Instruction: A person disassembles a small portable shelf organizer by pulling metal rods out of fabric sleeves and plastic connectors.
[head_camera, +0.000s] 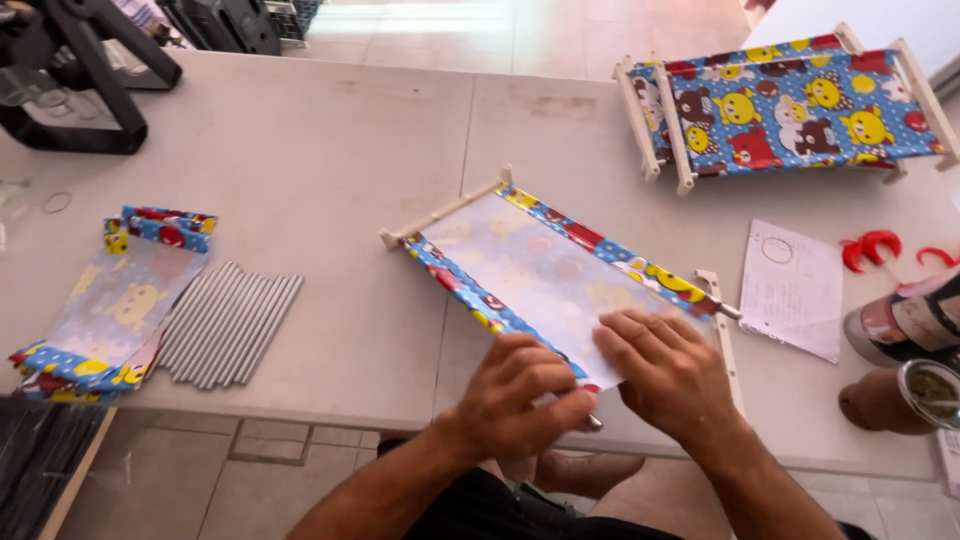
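Note:
A cartoon-print fabric panel (530, 265) with blue patterned edges lies diagonally on the white table (330, 150), pale underside up. A cream plastic bar (445, 212) runs along its far end, and another cream bar (727, 345) lies by its near right end. My left hand (520, 395) pinches the panel's near left hem around a thin metal rod (592, 423) whose tip sticks out. My right hand (670, 370) presses down on the fabric's near end beside it.
Several grey metal rods (228, 322) lie at the left beside a stack of folded print fabric (115, 300). An assembled fabric rack (790, 100) stands far right. A paper sheet (792, 290), red plastic hooks (870, 248), a can (905, 325) and a black stand (70, 80) are also there.

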